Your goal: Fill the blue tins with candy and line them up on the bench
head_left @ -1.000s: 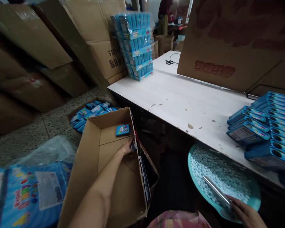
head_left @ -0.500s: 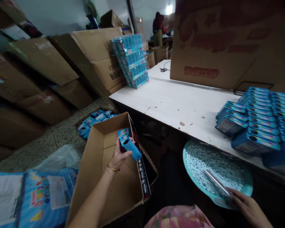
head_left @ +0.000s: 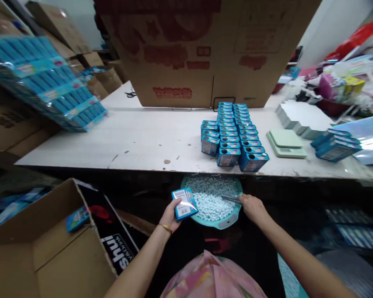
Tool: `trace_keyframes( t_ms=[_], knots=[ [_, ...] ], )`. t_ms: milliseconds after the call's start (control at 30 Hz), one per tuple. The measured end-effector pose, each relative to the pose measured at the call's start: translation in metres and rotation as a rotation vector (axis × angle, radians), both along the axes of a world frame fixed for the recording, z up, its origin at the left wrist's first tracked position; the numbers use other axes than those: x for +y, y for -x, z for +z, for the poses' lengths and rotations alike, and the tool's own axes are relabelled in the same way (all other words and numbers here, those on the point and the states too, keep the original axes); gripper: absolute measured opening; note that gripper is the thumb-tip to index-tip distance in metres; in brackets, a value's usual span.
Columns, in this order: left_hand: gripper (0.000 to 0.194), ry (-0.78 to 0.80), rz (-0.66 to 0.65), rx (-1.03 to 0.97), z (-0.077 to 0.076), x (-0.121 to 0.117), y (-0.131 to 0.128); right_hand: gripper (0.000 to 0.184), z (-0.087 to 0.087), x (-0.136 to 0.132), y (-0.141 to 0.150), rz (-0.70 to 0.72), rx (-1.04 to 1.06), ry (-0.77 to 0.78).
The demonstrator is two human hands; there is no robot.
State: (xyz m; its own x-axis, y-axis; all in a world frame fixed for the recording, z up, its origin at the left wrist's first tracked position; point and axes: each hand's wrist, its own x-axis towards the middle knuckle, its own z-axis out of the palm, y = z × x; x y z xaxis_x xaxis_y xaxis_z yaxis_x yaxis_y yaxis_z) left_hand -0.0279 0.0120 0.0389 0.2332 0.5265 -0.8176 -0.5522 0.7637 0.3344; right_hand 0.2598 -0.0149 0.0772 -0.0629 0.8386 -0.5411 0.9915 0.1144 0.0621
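Observation:
My left hand (head_left: 171, 216) is closed around a small blue printed box (head_left: 184, 203), its white label facing up, at the left rim of a turquoise basin (head_left: 225, 224). Pale, pellet-like candies (head_left: 209, 205) fill much of the basin. Over its right side, my right hand (head_left: 251, 205) grips a narrow metal scoop (head_left: 231, 199) by one end, the other end lying at the candies. Rows of similar blue boxes (head_left: 228, 156) with dark round openings on top stand on the white table (head_left: 143, 140) above the basin.
At lower left is an open carton (head_left: 59, 265) with one blue box (head_left: 77, 218) inside. A large carton (head_left: 202, 62) stands at the table's back. A pale green scale (head_left: 286, 143), white stacked card (head_left: 303, 118) and more blue boxes (head_left: 337, 145) sit right; wrapped packs (head_left: 49, 82) rise left.
The view has swung right. My left hand has brought the blue box from over the open carton to the basin's rim. My right hand still holds the scoop at the basin.

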Motion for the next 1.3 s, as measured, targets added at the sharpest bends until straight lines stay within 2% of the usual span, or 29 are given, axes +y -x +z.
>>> trace_keyframes(
  t_ms=[100, 233, 300, 367, 500, 600, 733, 800, 867, 1000, 1167, 1300],
  knots=[
    [0.028, -0.052, -0.06, 0.182, -0.023, 0.009, -0.027, 0.031, -0.022, 0.007, 0.016, -0.006, 0.04, 0.018],
    [0.024, -0.034, -0.123, 0.179, -0.041, 0.008, -0.06, 0.034, -0.06, 0.018, 0.048, -0.19, 0.15, 0.024],
    [0.024, -0.032, -0.124, 0.135, -0.042, 0.007, -0.071, 0.034, -0.072, 0.023, 0.059, -0.288, 0.21, 0.035],
    [0.026, -0.046, -0.126, 0.101, -0.039, 0.007, -0.074, 0.033, -0.079, 0.028, 0.062, -0.327, 0.252, 0.052],
    [0.034, -0.139, -0.13, 0.121, -0.027, 0.01, -0.054, 0.03, -0.08, 0.033, 0.051, -0.359, 0.334, 0.058],
    [0.038, -0.292, -0.18, 0.263, -0.025, 0.013, -0.025, 0.029, -0.07, 0.034, 0.036, -0.412, 0.435, 0.047],
    [0.041, -0.553, -0.381, 0.566, -0.027, 0.018, -0.004, 0.027, -0.039, 0.04, 0.019, -0.388, 0.517, -0.005],
    [0.042, -0.648, -0.462, 0.632, -0.027, 0.02, -0.007, 0.027, -0.018, 0.045, 0.015, -0.349, 0.549, -0.041],
    [0.043, -0.722, -0.487, 0.618, -0.026, 0.022, -0.016, 0.027, 0.001, 0.051, 0.014, -0.307, 0.557, -0.049],
    [0.045, -0.847, -0.52, 0.577, -0.027, 0.024, -0.036, 0.029, 0.033, 0.065, 0.022, -0.169, 0.501, 0.02],
    [0.046, -0.915, -0.563, 0.582, -0.033, 0.024, -0.047, 0.033, 0.063, 0.079, 0.04, 0.042, 0.257, 0.088],
    [0.046, -0.948, -0.553, 0.567, -0.037, 0.023, -0.048, 0.029, 0.078, 0.086, 0.057, 0.136, 0.151, 0.099]
  ],
)
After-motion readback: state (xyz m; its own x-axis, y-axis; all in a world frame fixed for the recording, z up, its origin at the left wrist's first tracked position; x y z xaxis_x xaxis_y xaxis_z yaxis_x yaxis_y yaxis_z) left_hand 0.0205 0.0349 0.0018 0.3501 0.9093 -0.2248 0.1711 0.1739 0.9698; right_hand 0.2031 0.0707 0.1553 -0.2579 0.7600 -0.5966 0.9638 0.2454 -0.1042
